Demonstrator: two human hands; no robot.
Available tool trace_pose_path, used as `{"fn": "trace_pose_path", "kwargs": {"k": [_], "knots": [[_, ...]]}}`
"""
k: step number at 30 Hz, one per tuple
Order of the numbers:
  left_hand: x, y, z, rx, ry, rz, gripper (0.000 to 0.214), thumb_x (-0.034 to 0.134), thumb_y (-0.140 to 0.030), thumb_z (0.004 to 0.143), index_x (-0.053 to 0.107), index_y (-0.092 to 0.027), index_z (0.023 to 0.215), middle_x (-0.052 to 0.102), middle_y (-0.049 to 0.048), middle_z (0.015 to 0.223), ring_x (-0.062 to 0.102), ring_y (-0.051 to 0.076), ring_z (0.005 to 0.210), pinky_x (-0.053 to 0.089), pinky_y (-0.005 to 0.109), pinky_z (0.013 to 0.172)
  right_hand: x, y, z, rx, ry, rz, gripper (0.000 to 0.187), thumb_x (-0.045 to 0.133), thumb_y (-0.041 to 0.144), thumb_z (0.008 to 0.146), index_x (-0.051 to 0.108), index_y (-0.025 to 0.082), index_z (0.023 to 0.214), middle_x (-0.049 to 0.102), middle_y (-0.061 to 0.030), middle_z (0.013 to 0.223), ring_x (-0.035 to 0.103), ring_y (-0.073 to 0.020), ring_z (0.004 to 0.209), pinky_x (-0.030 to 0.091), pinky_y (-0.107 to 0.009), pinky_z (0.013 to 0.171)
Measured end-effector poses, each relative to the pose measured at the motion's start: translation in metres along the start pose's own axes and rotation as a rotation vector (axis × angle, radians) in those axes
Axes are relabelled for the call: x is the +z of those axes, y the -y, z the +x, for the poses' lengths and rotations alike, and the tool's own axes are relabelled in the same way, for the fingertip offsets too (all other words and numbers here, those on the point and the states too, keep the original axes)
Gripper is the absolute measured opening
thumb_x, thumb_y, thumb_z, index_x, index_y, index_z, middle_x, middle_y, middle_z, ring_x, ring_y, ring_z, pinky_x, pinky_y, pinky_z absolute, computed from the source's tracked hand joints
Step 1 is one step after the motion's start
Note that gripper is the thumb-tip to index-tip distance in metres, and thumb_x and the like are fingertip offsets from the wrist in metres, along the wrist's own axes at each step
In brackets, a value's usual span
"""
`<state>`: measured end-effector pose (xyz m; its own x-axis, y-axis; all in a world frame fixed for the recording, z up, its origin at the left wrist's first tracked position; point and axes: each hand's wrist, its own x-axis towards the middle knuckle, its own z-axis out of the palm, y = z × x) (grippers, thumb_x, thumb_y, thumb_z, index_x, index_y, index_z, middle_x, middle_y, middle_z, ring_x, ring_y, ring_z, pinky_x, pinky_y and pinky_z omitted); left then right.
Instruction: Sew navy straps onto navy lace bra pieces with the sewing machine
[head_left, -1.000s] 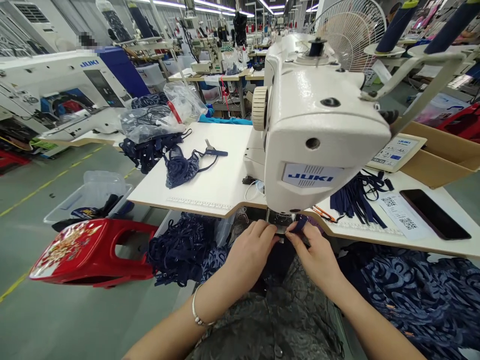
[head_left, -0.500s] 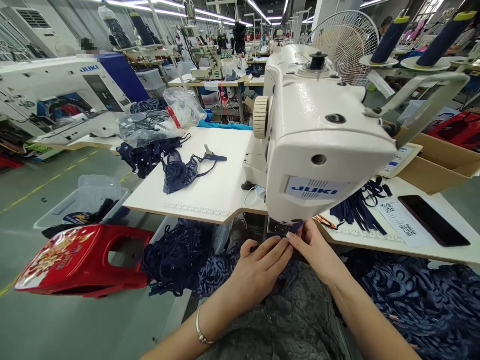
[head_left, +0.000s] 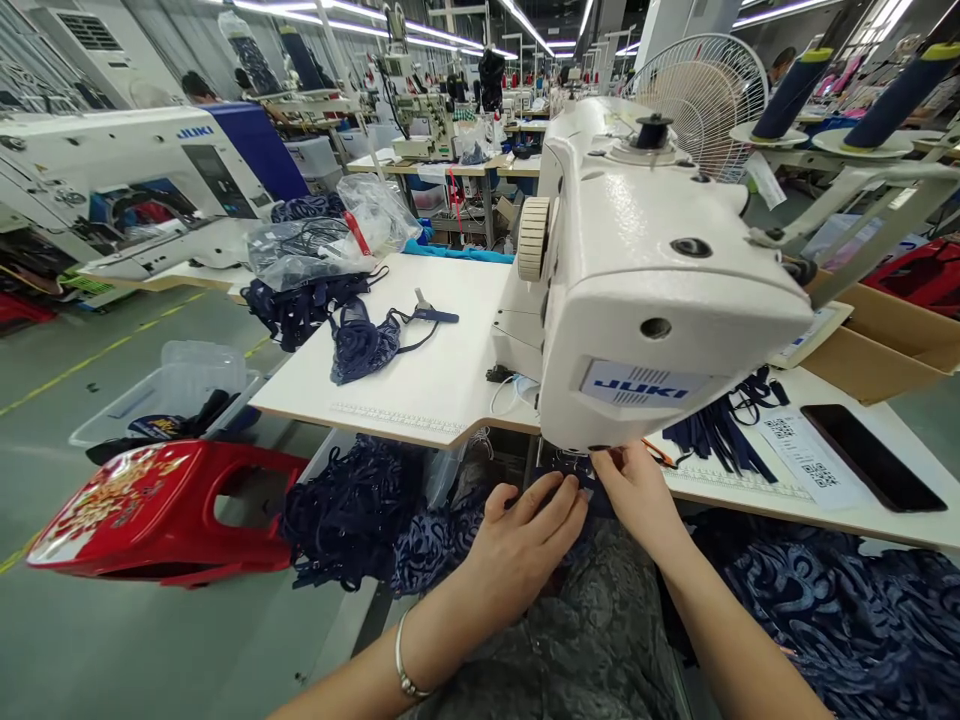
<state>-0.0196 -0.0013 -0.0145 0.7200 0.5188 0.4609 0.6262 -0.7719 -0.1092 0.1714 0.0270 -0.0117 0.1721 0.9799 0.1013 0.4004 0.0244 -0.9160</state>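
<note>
A white JUKI sewing machine (head_left: 645, 290) stands on the white table (head_left: 427, 370) in front of me. Both my hands work just under its head, on a small navy fabric piece (head_left: 581, 490) at the needle area. My left hand (head_left: 529, 535) lies on the fabric with its fingers stretched forward and close together, pressing it. My right hand (head_left: 637, 490) pinches the same piece with thumb and fingers right below the machine head. The needle itself is hidden by the head. Patterned grey cloth (head_left: 570, 640) covers my lap.
A navy lace garment (head_left: 367, 340) and a heap of navy straps (head_left: 300, 300) under plastic bags lie on the table's left. Navy strips (head_left: 712, 425), a QR sheet (head_left: 799, 450) and a black phone (head_left: 870, 455) lie to the right. A red stool (head_left: 157, 505) stands on the floor at left.
The view has tilted so the machine head hides more of the needle area. My left hand slid slightly back and flattened; my right hand stayed pinching the fabric beneath the head.
</note>
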Motion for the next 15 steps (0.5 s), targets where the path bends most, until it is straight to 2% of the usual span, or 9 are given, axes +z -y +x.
{"fn": "trace_pose_path", "kwargs": {"k": [6, 10, 15], "knots": [[0.001, -0.002, 0.016, -0.113, -0.127, 0.03, 0.026, 0.052, -0.03, 0.097, 0.063, -0.022, 0.119, 0.066, 0.003, 0.121, 0.055, 0.019, 0.117, 0.032, 0.035, 0.09, 0.004, -0.003, 0.021, -0.147, -0.059, -0.165, 0.025, 0.045, 0.025, 0.08, 0.06, 0.018, 0.097, 0.067, -0.0113, 0.1, 0.059, -0.0268, 0.097, 0.046, -0.04, 0.083], [0.0, -0.002, 0.022, -0.144, -0.101, 0.035, 0.029, 0.051, -0.032, 0.097, 0.062, -0.019, 0.12, 0.067, 0.0045, 0.113, 0.056, 0.02, 0.116, 0.031, 0.035, 0.091, 0.006, -0.009, 0.031, -0.24, -0.057, -0.183, 0.025, 0.047, 0.025, 0.079, 0.066, 0.02, 0.095, 0.072, -0.0114, 0.097, 0.062, -0.0298, 0.101, 0.048, -0.043, 0.087], [0.0, -0.003, 0.024, -0.149, -0.067, 0.024, 0.031, 0.048, -0.033, 0.097, 0.06, -0.018, 0.122, 0.065, 0.004, 0.114, 0.054, 0.02, 0.118, 0.03, 0.036, 0.093, 0.005, -0.013, 0.035, -0.29, -0.051, -0.192, 0.03, 0.047, 0.025, 0.083, 0.067, 0.02, 0.104, 0.072, -0.0123, 0.106, 0.062, -0.0296, 0.11, 0.05, -0.043, 0.092]]}}
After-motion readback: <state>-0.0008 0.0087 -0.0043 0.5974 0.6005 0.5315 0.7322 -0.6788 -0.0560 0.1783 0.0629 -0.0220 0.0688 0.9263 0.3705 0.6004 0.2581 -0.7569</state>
